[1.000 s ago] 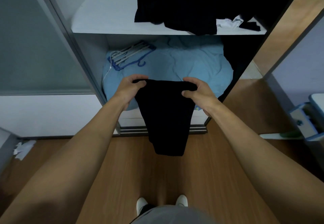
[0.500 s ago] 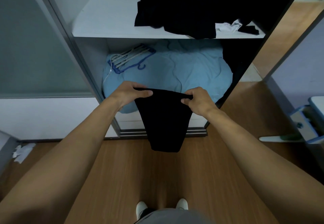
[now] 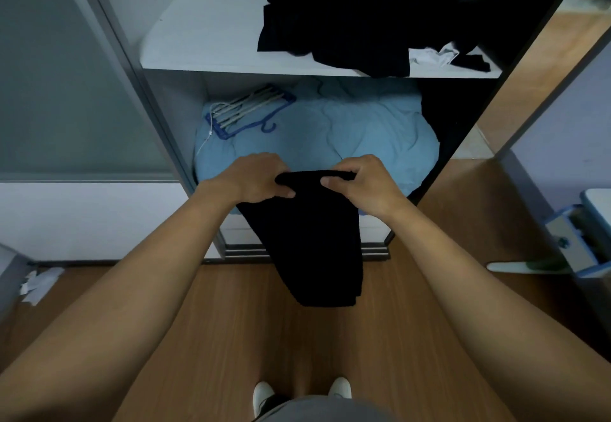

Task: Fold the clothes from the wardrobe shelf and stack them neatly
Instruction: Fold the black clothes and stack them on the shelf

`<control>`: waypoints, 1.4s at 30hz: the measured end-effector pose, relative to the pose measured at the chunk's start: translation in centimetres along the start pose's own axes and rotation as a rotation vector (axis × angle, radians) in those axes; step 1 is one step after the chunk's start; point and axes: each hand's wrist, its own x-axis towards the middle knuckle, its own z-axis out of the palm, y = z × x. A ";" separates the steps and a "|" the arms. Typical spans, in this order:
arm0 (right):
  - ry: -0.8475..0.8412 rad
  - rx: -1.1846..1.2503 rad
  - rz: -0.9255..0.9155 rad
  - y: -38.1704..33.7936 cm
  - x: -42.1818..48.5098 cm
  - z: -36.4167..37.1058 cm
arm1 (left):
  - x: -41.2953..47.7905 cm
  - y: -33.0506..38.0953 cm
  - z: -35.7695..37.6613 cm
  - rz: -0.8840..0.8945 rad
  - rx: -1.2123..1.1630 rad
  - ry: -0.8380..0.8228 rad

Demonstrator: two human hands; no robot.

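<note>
Left hand (image 3: 254,178) and right hand (image 3: 358,182) are gripping a hanging black garment (image 3: 310,239), fingers curled, blocking the blue bedding (image 3: 330,137) and hangers (image 3: 246,110) behind.

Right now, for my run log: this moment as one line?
left hand: grips black garment top edge | right hand: grips same edge | garment: hangs down | dark clothes pile: on shelf
</note>
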 end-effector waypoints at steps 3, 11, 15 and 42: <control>0.135 0.274 -0.024 0.5 -1.0 -0.3 | 0.0 0.9 -0.9 0.054 0.042 0.068; 0.014 0.461 0.171 3.3 -3.2 1.3 | -1.2 2.3 -3.3 0.033 0.067 0.186; 0.057 0.677 0.185 1.8 -2.4 1.2 | -1.8 1.2 -2.4 -0.168 -0.263 0.651; 0.149 1.163 0.378 0.7 -0.4 -2.8 | -3.3 -0.1 7.9 -0.193 -1.340 0.064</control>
